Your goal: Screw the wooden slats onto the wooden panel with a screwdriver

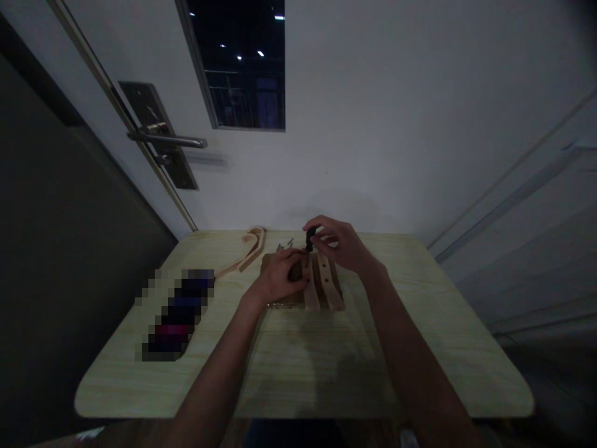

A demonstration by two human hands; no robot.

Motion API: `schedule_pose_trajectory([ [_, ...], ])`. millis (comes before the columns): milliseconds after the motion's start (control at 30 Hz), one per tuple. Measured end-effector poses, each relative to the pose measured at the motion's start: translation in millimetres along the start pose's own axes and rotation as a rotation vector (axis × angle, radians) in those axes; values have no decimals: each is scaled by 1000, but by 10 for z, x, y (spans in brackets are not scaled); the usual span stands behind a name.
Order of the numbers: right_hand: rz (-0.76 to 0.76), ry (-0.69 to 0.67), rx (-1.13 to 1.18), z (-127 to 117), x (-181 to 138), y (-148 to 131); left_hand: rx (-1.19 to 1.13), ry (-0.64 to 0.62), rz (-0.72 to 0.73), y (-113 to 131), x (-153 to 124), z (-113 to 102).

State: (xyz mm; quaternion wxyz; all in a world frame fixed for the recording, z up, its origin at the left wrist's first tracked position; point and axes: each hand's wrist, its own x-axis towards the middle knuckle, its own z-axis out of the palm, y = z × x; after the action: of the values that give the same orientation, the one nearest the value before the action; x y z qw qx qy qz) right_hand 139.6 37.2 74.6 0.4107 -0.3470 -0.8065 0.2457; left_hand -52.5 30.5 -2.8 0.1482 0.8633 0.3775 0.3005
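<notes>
My right hand [342, 244] is closed around the black handle of a screwdriver [310, 238], which stands nearly upright. Its lower end meets a pale wooden piece [312, 298] beneath it. Fingers bent, my left hand [282, 277] grips that same piece from the left, near the tool's tip. Just to the right lies a second wooden piece [331, 292] with dark round holes in it. Both pieces rest on a brown board [273, 260], partly covered by my left hand. The screw or hole under the tip is too small and dim to make out.
Small metal parts [285, 244] lie behind my left hand. Curved wooden hooks [254, 250] are at the back left of the pale table [405, 367]. A pixelated dark object [180, 314] lies on the left. A white door with a metal handle [175, 142] rises behind the table.
</notes>
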Motion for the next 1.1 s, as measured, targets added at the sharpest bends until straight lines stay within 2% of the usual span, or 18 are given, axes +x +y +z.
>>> schedule_pose_trajectory([
  [467, 35, 94, 64, 51, 26, 81, -36, 3, 3, -21, -19, 21],
  [867, -19, 51, 79, -55, -12, 81, -43, -48, -6, -15, -8, -8],
  [1100, 13, 106, 73, -32, 9, 123, -53, -28, -22, -23, -27, 1],
])
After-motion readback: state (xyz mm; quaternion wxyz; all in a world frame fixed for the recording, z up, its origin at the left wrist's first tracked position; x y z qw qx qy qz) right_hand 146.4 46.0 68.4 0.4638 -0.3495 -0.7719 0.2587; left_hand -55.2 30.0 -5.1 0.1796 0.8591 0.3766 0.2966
